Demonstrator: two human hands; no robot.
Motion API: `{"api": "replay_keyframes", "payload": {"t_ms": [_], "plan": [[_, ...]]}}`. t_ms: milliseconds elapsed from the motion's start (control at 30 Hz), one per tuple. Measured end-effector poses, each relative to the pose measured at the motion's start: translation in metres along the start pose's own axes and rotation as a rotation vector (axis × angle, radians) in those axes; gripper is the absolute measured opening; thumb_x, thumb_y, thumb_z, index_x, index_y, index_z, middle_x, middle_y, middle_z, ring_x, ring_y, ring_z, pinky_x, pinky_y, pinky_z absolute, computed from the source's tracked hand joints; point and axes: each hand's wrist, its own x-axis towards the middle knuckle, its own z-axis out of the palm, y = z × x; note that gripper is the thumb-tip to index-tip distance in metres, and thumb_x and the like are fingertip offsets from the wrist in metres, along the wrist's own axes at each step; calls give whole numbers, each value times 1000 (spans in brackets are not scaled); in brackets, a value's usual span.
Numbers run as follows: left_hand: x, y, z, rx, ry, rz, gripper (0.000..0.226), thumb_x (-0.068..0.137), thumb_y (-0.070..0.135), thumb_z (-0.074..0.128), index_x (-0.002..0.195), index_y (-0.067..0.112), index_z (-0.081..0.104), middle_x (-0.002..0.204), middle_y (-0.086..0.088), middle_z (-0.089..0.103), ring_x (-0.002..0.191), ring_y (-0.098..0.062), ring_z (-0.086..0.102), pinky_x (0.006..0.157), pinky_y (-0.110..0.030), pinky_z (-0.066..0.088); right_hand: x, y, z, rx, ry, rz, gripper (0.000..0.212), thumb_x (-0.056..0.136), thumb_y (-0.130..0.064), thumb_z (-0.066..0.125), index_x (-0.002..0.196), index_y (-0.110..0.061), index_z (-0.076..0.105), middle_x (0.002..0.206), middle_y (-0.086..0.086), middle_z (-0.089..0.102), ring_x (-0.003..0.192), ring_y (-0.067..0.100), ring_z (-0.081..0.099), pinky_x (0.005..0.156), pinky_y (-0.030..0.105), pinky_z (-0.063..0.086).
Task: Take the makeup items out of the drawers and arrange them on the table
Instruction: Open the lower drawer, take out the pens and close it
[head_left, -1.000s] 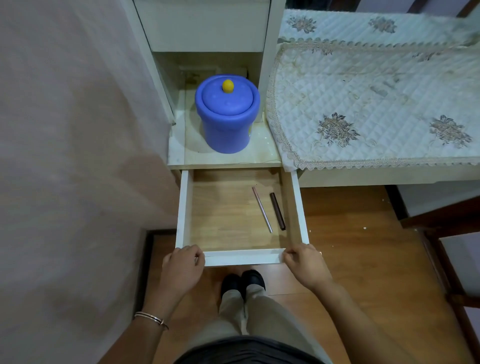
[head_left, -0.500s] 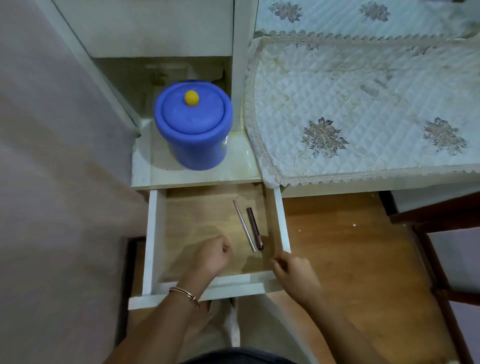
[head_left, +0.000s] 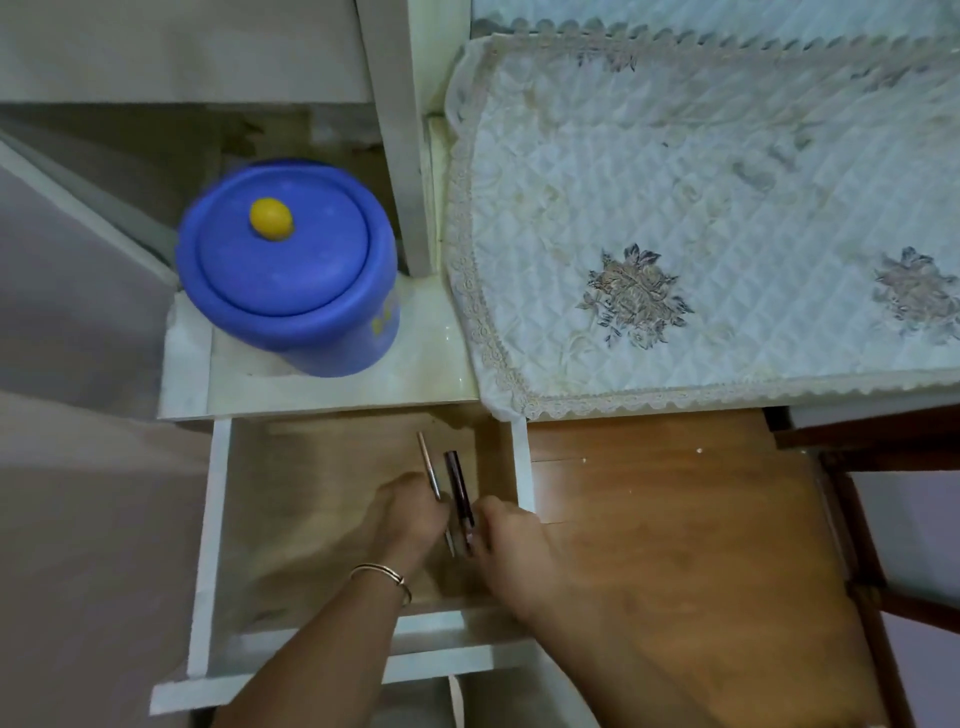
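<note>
The white drawer (head_left: 208, 519) with a wooden bottom is pulled out, and both my hands are inside it. A thin silvery makeup pencil (head_left: 428, 460) and a dark brown makeup stick (head_left: 456, 475) lie side by side near the drawer's right wall. My left hand (head_left: 413, 514), with a bangle on its wrist, curls its fingers onto the middle of the thin pencil. My right hand (head_left: 511, 551) pinches the near end of the dark stick. Both items still lie on the drawer bottom. The picture is blurred by motion.
A blue lidded tub (head_left: 285, 265) with a yellow knob stands on the shelf above the drawer. To the right, a quilted white cloth (head_left: 701, 208) covers the table. Below it is brown wooden floor (head_left: 675, 519), with a dark chair frame (head_left: 872, 519) at the far right.
Both hands left the drawer's front edge and reached inside. They now close on the two makeup items. The camera moved closer and lower.
</note>
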Motion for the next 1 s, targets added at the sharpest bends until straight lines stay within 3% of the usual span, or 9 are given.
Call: {"api": "replay_keyframes", "payload": {"t_ms": [200,367,500,633,733,800,900,967,1000], "plan": [[-10,-18,-14,-109,-14,-6,29,84,28,56,94,2,64,104,-18,66,98,-33,61,77,-32,45,50,-15,24,-140,-61,159,49,86,4,45,131,-3,29,131,19,42,116,32,50,96,36,44],[-22,-47,-37,-208,-2,35,12,78,17,60,85,7,60,82,-9,57,87,-31,63,64,-26,37,59,-13,34,-117,-87,263,41,91,2,38,131,-3,30,125,20,52,110,32,58,92,38,48],[-40,-52,-64,-224,-31,132,11,83,18,59,76,21,52,79,-1,60,78,-22,63,62,-23,41,45,-24,31,73,-50,242,24,88,-11,50,111,-7,45,109,15,62,96,31,63,83,41,54],[-61,-28,-104,-249,46,291,6,84,19,61,88,23,59,75,14,57,70,1,54,60,-13,42,23,-39,-2,335,105,83,14,81,-16,60,91,-13,51,83,2,65,69,16,60,62,29,51],[-66,11,-130,-290,183,442,21,78,15,64,72,31,52,63,16,53,60,3,50,58,-12,40,8,-43,-41,425,341,4,19,75,-11,63,76,-24,48,66,-7,54,58,7,51,53,14,39],[-63,42,-143,-326,200,491,15,79,16,63,76,27,53,63,15,52,57,2,49,54,-7,39,6,-41,-70,481,452,6,29,76,-12,64,73,-35,46,65,-8,55,59,8,54,55,13,41],[-41,91,-159,-424,220,515,5,80,15,61,84,18,59,66,10,54,60,-3,50,57,-5,38,24,-35,-112,546,561,3,22,79,-13,62,88,-31,53,67,-6,57,58,6,57,58,16,47],[-17,122,-163,-430,234,485,12,81,15,60,92,11,63,69,5,56,69,-13,55,65,-17,39,47,-29,-141,499,621,18,21,80,-11,59,101,-17,59,69,-4,58,60,4,54,56,10,42],[-5,135,-164,-435,234,466,14,81,15,60,93,8,63,68,3,56,74,-18,58,66,-19,38,60,-26,-154,462,628,30,24,81,-11,58,105,-12,60,74,-1,60,64,10,55,57,15,42]]}}
